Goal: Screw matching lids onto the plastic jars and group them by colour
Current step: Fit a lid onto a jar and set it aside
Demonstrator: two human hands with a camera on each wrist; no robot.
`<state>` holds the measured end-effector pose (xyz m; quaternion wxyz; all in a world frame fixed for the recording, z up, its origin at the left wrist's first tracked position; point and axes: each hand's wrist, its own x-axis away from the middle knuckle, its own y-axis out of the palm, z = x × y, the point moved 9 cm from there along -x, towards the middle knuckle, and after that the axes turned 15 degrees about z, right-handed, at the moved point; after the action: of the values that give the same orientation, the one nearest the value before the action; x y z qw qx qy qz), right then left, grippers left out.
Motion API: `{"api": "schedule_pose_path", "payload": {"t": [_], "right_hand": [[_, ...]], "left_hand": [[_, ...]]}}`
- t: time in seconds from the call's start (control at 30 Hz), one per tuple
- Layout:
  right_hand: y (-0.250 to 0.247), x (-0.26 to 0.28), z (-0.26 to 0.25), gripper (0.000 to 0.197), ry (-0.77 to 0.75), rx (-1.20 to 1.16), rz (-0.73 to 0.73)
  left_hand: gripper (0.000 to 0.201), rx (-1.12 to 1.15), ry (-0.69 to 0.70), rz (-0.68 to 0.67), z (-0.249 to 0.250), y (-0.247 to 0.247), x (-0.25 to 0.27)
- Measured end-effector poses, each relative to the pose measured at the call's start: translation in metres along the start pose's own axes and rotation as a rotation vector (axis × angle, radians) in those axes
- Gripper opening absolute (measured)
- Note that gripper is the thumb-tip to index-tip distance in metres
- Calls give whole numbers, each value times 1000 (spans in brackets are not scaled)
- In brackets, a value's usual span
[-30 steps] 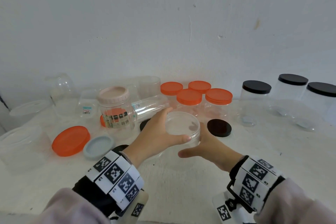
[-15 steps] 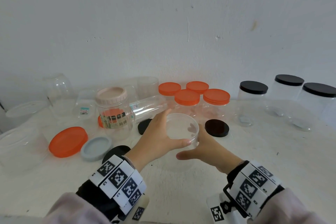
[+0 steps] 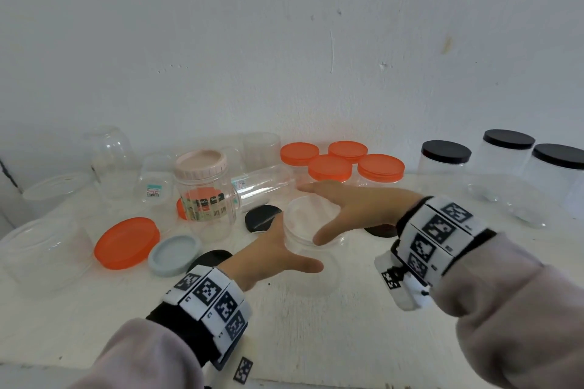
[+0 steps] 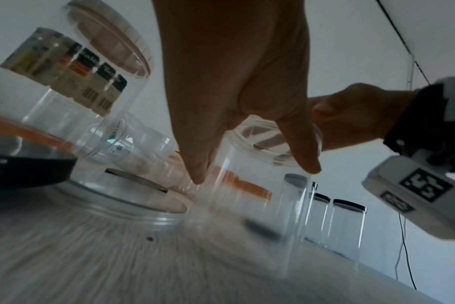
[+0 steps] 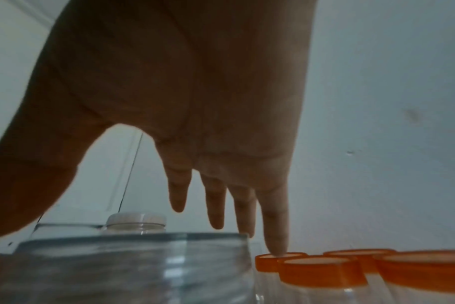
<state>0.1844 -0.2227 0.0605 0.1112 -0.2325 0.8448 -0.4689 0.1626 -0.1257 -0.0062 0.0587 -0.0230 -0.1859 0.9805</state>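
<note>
Clear jar (image 3: 311, 241), no lid, mid-counter (image 3: 316, 325). L hand (image 3: 268, 257) & R hand (image 3: 350, 208) flank it, both grips spread, clasping nothing. Risk: light jar tips or skids into orange-lidded jars (image 3: 343, 164) behind.

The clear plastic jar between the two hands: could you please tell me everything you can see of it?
The clear plastic jar is a see-through cylinder with a wide round top, standing upright on the white table in front of the orange-lidded jars. Whether a clear lid sits on it cannot be told. The left hand lies against its near left side, fingers straight; the right hand arches over its top, fingers spread, thumb at the near rim.
</note>
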Motion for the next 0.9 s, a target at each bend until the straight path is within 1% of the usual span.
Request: {"api": "schedule_pose_path", "payload": {"t": [0.1,0.17,0.27,0.47,0.7,0.83,0.9], "right_hand": [[3,-11,-6,98,-16,172,-68],[7,-17,-8,99,-9,263,-117],[10,-22,-9,102,2,349,-146],[10,-24,-16,98,-35,419,-176],[8,-24,-13,94,-14,436,-149],[6,-26,-11,98,35,461,-111],[4,-25,-9,104,71,496,-114]], "left_hand": [[93,16,11,11,-2,2,-2],[90,17,28,6,-4,2,-4],[86,14,32,-5,-7,4,-5],[105,-7,15,21,-11,3,-5],[111,-18,4,35,-17,1,-8],[109,-11,6,30,-18,1,-9],[110,-6,15,28,-18,1,-9]]}}
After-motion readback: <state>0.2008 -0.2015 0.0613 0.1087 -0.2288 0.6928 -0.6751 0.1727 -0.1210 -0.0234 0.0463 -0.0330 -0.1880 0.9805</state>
